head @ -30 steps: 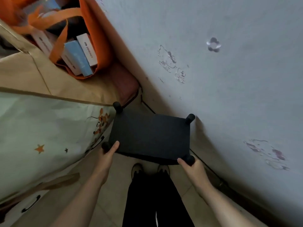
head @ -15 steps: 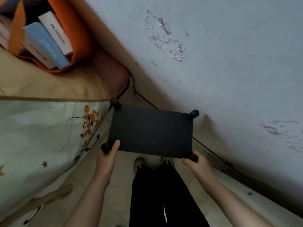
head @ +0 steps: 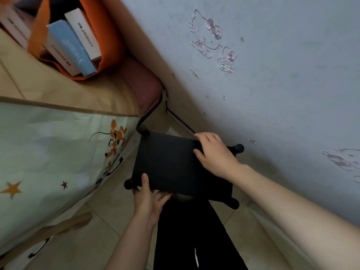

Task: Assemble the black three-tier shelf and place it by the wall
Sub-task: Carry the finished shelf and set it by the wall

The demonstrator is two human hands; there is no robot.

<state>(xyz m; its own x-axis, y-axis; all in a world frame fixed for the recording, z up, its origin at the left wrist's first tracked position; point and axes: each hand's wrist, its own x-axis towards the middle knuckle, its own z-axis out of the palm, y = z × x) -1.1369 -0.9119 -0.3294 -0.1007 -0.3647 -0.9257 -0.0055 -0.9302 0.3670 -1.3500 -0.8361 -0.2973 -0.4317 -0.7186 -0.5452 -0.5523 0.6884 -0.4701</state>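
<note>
Against the wall [head: 282,55], filling the 12-to-4 o'clock part of the view w/ faded cartoon stickers, sits the work area; a cloth-covered unit [head: 48,149] w/ cartoon print takes 8–10 o'clock, an orange bag [head: 109,32] of boxes on top at 11. Tile floor [head: 93,221] below.

Black three-tier shelf [head: 171,162] at frame centre, seen from above: only the top panel and its corner knobs show; lower tiers hidden. It stands in the gap betw. cloth unit and wall, far edge close to the wall, whether touching cannot be told. A cable or rail runs along the wall base just past it.

Risks (judgement):
- Far corner knob at 3 o'clock looks nearly at the wall; pushing further could jam or skew the frame, loosening push-fit joints.
- Uneven push from one hand could rack the shelf, since tiers likely only friction-fitted.
- Legs could catch the cable at the wall base; tilt or wobble.
- Person's feet right under near edge: trip pt.

Hands:
- Left hand [head: 149,197] at near-left corner, 7 o'clock of panel: thumb lies on top, fingers curl under the edge, gripping it.
- Right hand [head: 214,154] reaches across to far-right area, palm down, fingers fairly straight and spread, resting/pressing on the panel top near far edge; grips nothing.
</note>
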